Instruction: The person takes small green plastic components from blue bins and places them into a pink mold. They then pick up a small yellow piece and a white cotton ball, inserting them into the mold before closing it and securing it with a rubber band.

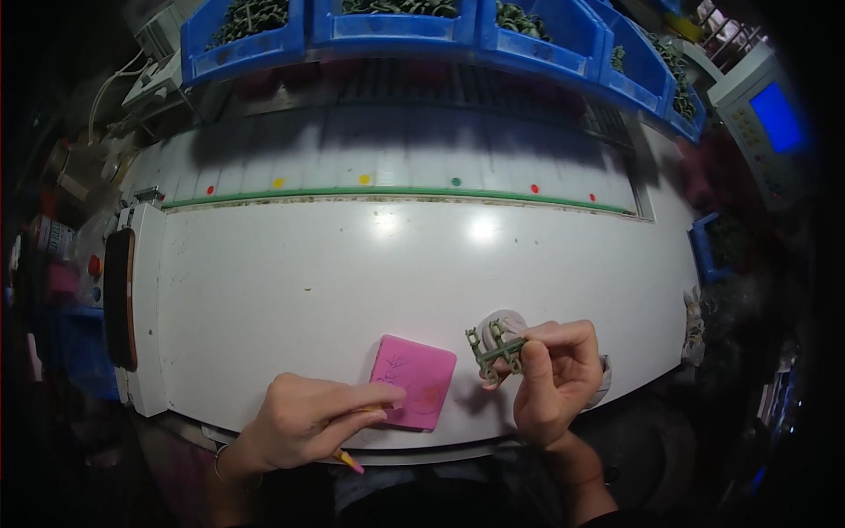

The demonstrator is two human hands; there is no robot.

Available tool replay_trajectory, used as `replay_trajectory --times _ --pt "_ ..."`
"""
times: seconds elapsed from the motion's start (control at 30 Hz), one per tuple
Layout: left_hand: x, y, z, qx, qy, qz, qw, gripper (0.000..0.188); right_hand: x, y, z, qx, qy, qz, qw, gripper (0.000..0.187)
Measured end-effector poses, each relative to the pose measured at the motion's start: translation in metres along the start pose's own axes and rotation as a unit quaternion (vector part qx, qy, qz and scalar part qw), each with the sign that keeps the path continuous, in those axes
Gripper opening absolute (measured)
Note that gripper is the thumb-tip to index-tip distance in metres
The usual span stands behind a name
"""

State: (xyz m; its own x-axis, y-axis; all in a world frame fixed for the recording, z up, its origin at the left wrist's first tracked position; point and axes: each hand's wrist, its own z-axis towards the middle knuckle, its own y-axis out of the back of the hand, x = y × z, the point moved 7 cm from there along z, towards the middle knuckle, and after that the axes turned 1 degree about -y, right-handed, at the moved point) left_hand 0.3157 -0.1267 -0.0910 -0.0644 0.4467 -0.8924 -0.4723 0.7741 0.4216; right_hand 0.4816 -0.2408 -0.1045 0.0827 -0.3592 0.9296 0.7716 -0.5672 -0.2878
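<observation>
Between the thumb and fingers of my right hand [556, 378] is a small dark green moulded part [500, 354] with a crossbar and looped ends, raised above the white table. My left hand [308, 418] pinches a slim yellow stick-like tool [350, 461] with a pinkish end; its other end is mostly hidden by my fingers. The fingertips of that hand are over a pink rectangular block [417, 370] with handwriting on its top; I cannot tell whether they touch it. Just behind the green part is a round pale grey object [503, 319], partly covered.
Blue bins [396, 31] of green parts line the far side. Before them, a pale panel [405, 150] with coloured dots and a green edge strip crosses the white table [264, 264]. A control unit with a blue screen [776, 119] stands right; a dark-padded fixture [121, 299] stands left.
</observation>
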Motion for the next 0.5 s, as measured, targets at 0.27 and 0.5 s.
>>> replay_trajectory --times 0.27,0.5 --pt "-0.004 -0.013 0.022 -0.088 -0.052 0.158 0.982 0.025 0.037 0.036 0.003 -0.017 0.06 -0.106 0.992 0.018" --pt "0.047 0.013 -0.008 -0.172 0.193 0.023 0.966 0.043 0.061 0.21 0.06 -0.219 0.009 -0.232 0.948 0.009"
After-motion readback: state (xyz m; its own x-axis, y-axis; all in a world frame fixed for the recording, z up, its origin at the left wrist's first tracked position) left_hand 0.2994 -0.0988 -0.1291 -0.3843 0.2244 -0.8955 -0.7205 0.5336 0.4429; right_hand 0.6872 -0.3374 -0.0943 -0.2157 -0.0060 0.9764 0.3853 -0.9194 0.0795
